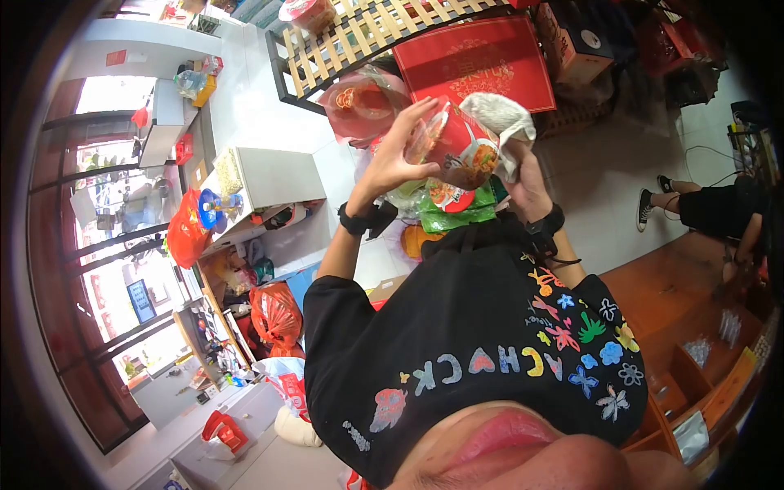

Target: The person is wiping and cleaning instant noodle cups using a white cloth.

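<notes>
My left hand (400, 157) is wrapped around a red instant noodle tub (471, 149) with a food picture on its side, which it holds up tilted in front of my chest. A pale cloth (496, 114) is gripped in my right hand (527, 180) and lies against the tub's right side. Part of the right fingers is hidden behind the cloth. Just below the tub are a green packet (459, 219) and another round red-and-white food package (449, 196).
Beyond my hands are a slatted wooden rack (359, 37), a large red gift box (474, 65) and a red plastic-wrapped package (363, 102). A white cabinet (278, 175) stands at left, with red bags (276, 314) nearby. A person's leg (710, 208) shows at right.
</notes>
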`<action>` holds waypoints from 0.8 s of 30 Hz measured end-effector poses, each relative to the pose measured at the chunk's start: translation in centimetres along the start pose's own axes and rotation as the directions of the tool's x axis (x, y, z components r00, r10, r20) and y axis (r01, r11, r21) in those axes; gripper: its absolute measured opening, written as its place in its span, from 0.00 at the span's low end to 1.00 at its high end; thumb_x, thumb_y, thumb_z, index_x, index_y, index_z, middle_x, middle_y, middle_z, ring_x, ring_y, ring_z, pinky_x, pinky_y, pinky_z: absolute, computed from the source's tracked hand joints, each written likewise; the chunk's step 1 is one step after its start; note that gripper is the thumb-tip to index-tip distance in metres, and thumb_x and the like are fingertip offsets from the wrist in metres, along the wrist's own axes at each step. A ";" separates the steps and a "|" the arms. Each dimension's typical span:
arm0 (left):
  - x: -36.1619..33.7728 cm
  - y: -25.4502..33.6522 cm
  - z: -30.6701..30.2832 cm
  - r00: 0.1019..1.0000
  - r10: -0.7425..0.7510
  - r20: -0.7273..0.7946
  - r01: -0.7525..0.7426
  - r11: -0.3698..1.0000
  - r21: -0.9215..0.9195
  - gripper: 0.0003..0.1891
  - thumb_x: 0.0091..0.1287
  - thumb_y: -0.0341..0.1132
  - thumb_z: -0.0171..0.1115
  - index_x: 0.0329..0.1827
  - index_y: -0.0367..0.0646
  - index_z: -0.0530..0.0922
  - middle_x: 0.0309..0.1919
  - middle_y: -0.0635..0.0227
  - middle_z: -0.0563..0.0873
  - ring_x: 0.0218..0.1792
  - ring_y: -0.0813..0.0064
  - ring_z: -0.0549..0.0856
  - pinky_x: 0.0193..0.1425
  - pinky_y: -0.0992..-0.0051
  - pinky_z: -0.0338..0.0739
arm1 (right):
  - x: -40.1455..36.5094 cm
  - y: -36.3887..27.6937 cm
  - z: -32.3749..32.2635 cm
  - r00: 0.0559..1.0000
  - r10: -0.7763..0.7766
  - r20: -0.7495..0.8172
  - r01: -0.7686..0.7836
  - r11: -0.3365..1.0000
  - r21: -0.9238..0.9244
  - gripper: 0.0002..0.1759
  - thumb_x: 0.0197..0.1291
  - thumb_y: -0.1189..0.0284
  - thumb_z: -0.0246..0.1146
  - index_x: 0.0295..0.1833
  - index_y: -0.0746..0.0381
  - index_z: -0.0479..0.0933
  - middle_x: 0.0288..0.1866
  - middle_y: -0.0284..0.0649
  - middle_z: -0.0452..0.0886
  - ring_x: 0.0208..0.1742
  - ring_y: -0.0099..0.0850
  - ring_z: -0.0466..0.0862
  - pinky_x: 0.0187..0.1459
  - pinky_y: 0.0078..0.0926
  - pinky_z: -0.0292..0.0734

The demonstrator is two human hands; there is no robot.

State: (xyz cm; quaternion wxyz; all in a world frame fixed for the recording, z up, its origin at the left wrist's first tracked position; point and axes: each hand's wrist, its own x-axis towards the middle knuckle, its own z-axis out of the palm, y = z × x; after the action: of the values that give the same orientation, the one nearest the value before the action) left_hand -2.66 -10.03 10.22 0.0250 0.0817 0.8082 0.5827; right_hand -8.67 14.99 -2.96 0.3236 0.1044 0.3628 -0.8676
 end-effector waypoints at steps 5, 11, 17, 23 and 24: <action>3.9 0.6 -4.8 0.963 0.197 -0.185 -0.181 0.979 0.099 0.46 0.49 0.42 0.76 0.72 0.40 0.63 0.71 0.56 0.66 0.73 0.60 0.64 0.76 0.61 0.57 | -0.6 -2.6 -3.6 0.987 -0.139 0.083 0.102 0.931 0.350 0.25 0.69 0.59 0.57 0.65 0.62 0.68 0.62 0.46 0.75 0.62 0.43 0.76 0.64 0.51 0.72; 13.3 1.3 -15.0 0.887 0.420 -0.193 -0.192 0.715 0.673 0.39 0.56 0.44 0.74 0.70 0.42 0.68 0.65 0.53 0.73 0.67 0.60 0.72 0.72 0.63 0.64 | -2.6 -2.8 -9.0 0.983 -0.184 -0.020 0.180 0.926 0.332 0.22 0.71 0.64 0.53 0.65 0.62 0.68 0.64 0.45 0.74 0.64 0.43 0.76 0.62 0.54 0.73; 24.0 2.8 -21.0 0.897 0.442 -0.010 -0.182 0.388 0.903 0.36 0.52 0.44 0.70 0.65 0.43 0.70 0.62 0.54 0.75 0.66 0.51 0.68 0.69 0.57 0.65 | -7.4 -0.9 -11.8 0.943 -0.137 -0.303 0.228 0.929 0.290 0.19 0.70 0.66 0.55 0.64 0.60 0.70 0.63 0.43 0.75 0.62 0.42 0.77 0.56 0.55 0.78; 33.5 -6.5 -28.0 0.934 0.332 -0.133 0.019 0.326 0.945 0.39 0.55 0.62 0.68 0.69 0.62 0.69 0.61 0.43 0.74 0.63 0.45 0.75 0.64 0.56 0.73 | -10.6 -0.3 -12.8 0.900 -0.118 -0.420 0.274 0.902 0.333 0.20 0.69 0.68 0.54 0.64 0.59 0.68 0.64 0.43 0.73 0.64 0.43 0.75 0.57 0.54 0.77; 34.4 -7.8 -28.5 0.924 0.352 -0.145 0.029 0.316 0.948 0.38 0.55 0.62 0.68 0.69 0.64 0.69 0.60 0.43 0.74 0.63 0.45 0.75 0.64 0.56 0.74 | -10.9 -0.3 -12.7 0.890 -0.118 -0.441 0.283 0.900 0.331 0.19 0.69 0.68 0.54 0.63 0.60 0.68 0.63 0.43 0.74 0.63 0.42 0.75 0.57 0.53 0.78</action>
State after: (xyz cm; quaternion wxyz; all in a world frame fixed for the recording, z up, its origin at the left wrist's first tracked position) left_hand -41.19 -33.62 13.81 -0.2203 0.0652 0.9732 0.0133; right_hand -1.17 29.24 -7.37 0.1199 0.3068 0.2532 -0.9096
